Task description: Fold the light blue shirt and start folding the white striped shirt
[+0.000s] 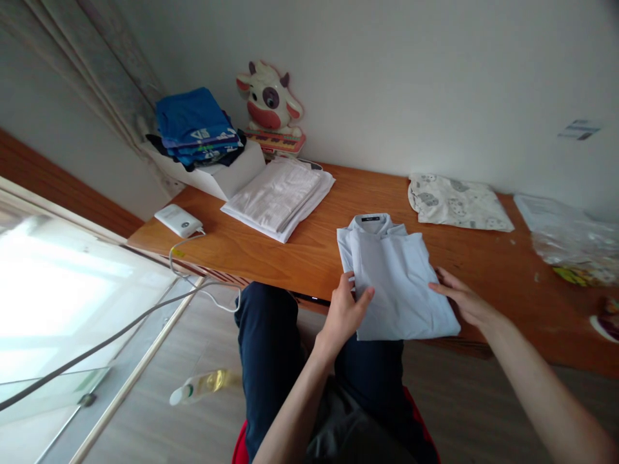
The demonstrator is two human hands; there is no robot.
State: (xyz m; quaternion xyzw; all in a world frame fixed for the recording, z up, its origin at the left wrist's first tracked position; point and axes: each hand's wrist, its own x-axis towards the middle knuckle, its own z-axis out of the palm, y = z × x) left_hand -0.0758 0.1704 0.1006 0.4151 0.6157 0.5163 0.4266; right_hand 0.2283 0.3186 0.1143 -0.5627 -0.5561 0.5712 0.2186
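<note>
The folded shirt [399,283] lies between both hands, collar away, overhanging the table's [275,261] near edge. The left hand [344,310] holds its left side; the right hand [461,298] touches the right edge, its grip unclear.

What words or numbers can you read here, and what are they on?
No text here is readable.
Dark collar label on the light blue shirt: too small.
White print on the blue clothes: too blurred.
White device: its mark is too small.
Wall sticker: too blurred.
</note>
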